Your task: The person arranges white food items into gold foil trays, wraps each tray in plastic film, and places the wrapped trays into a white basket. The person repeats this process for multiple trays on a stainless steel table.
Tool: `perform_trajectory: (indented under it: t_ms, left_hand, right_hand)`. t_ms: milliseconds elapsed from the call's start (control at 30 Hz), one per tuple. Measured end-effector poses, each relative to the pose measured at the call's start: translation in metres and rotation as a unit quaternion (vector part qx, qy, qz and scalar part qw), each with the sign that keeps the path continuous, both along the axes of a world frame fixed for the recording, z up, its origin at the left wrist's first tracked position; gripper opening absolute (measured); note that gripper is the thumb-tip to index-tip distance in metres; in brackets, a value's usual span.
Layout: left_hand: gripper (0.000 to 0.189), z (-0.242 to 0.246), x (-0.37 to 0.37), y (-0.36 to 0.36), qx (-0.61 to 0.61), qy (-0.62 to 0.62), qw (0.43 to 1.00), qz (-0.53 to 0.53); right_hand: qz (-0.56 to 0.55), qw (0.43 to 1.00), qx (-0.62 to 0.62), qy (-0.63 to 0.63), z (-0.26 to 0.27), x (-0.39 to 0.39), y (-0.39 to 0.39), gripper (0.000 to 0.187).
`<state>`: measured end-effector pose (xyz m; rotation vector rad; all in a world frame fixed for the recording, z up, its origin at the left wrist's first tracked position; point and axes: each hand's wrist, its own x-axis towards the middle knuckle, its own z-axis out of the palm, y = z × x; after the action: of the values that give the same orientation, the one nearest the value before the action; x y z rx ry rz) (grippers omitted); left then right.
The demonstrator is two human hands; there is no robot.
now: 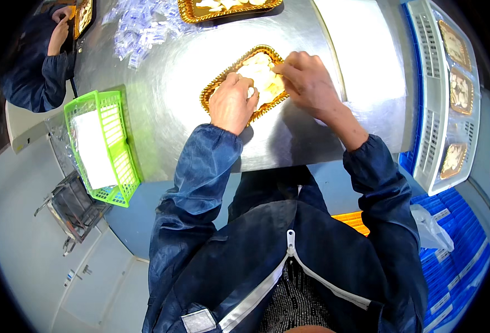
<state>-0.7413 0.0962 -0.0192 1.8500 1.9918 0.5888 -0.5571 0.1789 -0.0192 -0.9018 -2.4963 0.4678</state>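
Note:
A gold plastic tray (263, 111) with a ridged rim lies slantwise on the steel table before me, holding pale, flat slices of food (265, 81). My left hand (233, 101) rests over the tray's lower left part, its fingers curled down on the slices; whether it grips one cannot be told. My right hand (307, 81) is over the tray's right edge, thumb and forefinger pinched together at the slices. What lies between those fingertips is too small to make out. Another gold tray (232, 17) with similar slices stands at the table's far side.
Small clear-and-blue packets (140, 31) lie heaped at the upper left. A green plastic basket (122, 166) sits at the table's left edge. A white crate (428, 125) with filled gold trays stands at right, above blue crates (457, 245). A co-worker's hands (59, 31) are at upper left.

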Motion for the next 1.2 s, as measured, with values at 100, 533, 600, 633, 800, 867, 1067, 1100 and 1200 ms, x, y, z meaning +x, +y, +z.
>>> perform_trajectory:
  t_ms: [100, 533, 600, 633, 800, 867, 1067, 1100, 1200]
  left_hand:
    - [0.013, -0.002, 0.001, 0.001, -0.003, 0.008, 1.000, -0.009]
    - [0.014, 0.019, -0.023, -0.034, 0.003, -0.013, 1.000, -0.004]
    - [0.013, 0.017, -0.025, -0.044, 0.010, 0.015, 1.000, -0.019]
    - [0.013, 0.011, -0.024, -0.049, 0.022, 0.028, 0.999, -0.033]
    - [0.016, 0.012, -0.020, -0.062, 0.020, 0.012, 0.998, -0.063]
    - [0.015, 0.016, -0.019, -0.064, 0.007, -0.014, 1.000, -0.019]
    - [0.021, 0.016, -0.017, -0.058, 0.038, -0.040, 0.996, 0.066]
    - [0.021, 0.015, -0.019, -0.054, 0.043, -0.038, 0.996, 0.066]
    - [0.021, 0.009, -0.016, -0.034, 0.051, -0.014, 0.998, 0.045]
  right_hand:
    - [0.037, 0.999, 0.012, -0.002, -0.008, -0.017, 0.004, 0.018]
    - [0.098, 0.993, 0.059, -0.011, -0.018, -0.032, 0.016, 0.009]
    - [0.092, 0.994, 0.051, -0.011, -0.020, -0.031, 0.015, 0.008]
    - [0.091, 0.995, 0.043, -0.012, -0.020, -0.031, 0.015, 0.008]
    - [0.106, 0.994, 0.032, -0.025, -0.019, -0.032, 0.016, 0.008]
    - [0.106, 0.993, 0.044, -0.018, -0.021, -0.032, 0.017, 0.008]
    - [0.081, 0.996, 0.014, -0.026, -0.014, -0.029, 0.019, 0.012]
    - [0.076, 0.996, 0.025, -0.042, -0.011, -0.028, 0.020, 0.011]
    - [0.069, 0.992, 0.055, -0.091, -0.012, -0.020, 0.022, 0.011]
